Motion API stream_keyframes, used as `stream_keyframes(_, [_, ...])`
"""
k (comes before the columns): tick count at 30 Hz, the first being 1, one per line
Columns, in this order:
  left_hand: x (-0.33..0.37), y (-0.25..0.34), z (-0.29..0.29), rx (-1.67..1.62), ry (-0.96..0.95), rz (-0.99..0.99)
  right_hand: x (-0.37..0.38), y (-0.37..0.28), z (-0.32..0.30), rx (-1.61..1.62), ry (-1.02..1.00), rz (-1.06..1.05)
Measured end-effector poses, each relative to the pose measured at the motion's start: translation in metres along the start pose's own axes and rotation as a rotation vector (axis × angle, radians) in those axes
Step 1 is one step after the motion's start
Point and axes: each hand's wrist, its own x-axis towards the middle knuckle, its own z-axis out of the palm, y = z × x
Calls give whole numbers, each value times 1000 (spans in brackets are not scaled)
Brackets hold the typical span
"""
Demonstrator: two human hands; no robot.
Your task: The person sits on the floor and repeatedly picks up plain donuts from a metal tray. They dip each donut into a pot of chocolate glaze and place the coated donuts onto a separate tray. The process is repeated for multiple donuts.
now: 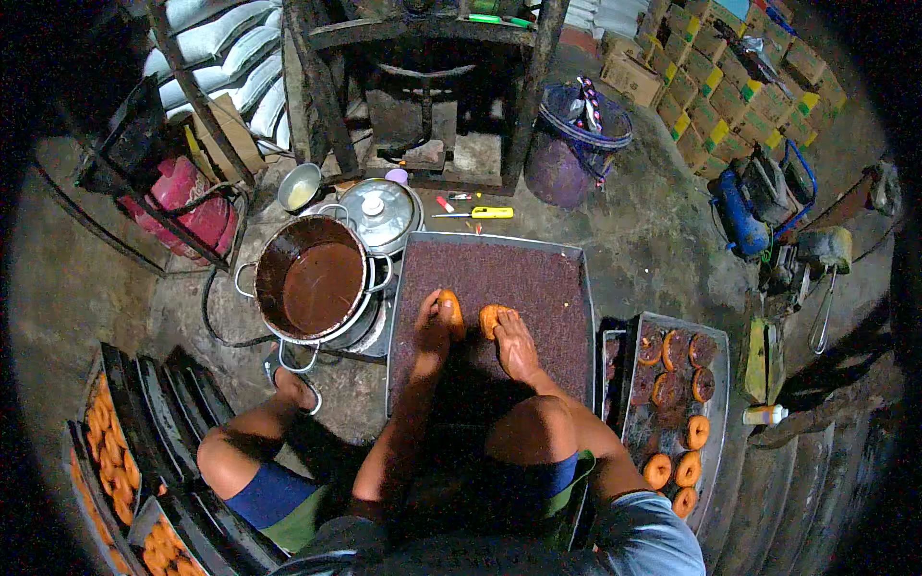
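Observation:
A wide metal tray lies in front of me, spread with dark brown sprinkles. Over its middle, my left hand grips a golden-brown doughnut, held tilted on edge with the thumb across it. Just to the right, the fingers of my right hand close over a second doughnut, which sits low against the sprinkles. The undersides of both doughnuts are hidden. Left of the tray stands a two-handled pot with melted chocolate inside.
At right, another tray holds coated and plain doughnuts. Trays of plain doughnuts stand at lower left. Beyond the pot are a lidded pot and a small bowl. A yellow lighter and purple bucket lie farther back.

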Motion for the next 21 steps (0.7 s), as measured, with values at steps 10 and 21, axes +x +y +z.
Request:
stream_keyframes(10, [-24,-38,-6,1043,-383,412,-4,42,-71,1444,188,1014])
stream_keyframes(21, [13,-44,11,1104,-622,119,-249,58,-287,914,760,1117])
